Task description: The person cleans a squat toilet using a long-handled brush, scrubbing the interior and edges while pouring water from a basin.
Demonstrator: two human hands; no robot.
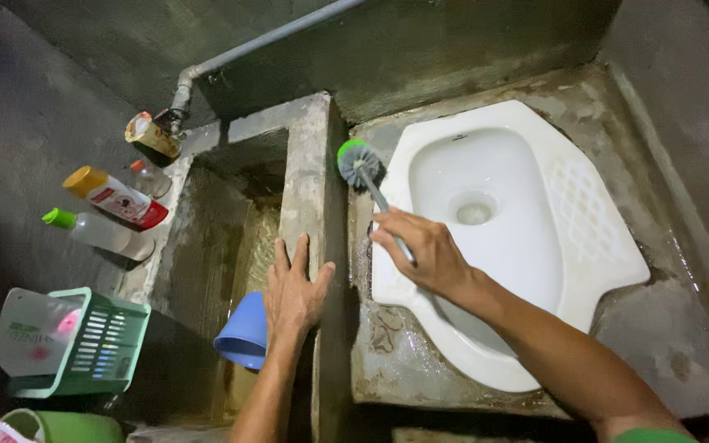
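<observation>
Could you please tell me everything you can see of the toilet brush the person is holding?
The toilet brush has a round head of dark grey bristles with a green patch on its upper left side, and a thin grey handle, plastic by the look of it. The right hand grips the handle low down, so its end is hidden. The brush slants up and left, its head pressed on the wet concrete beside the rim of the white squat toilet, next to the concrete tank wall.

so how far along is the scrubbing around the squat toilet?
Done: the toilet pan looks white and clean, and the concrete in front of it is wet. In hand: the right hand holds the toilet brush, head at the pan's rim by the tank wall, where the left hand braces. Left: the stained, grimy concrete around the pan.
</observation>
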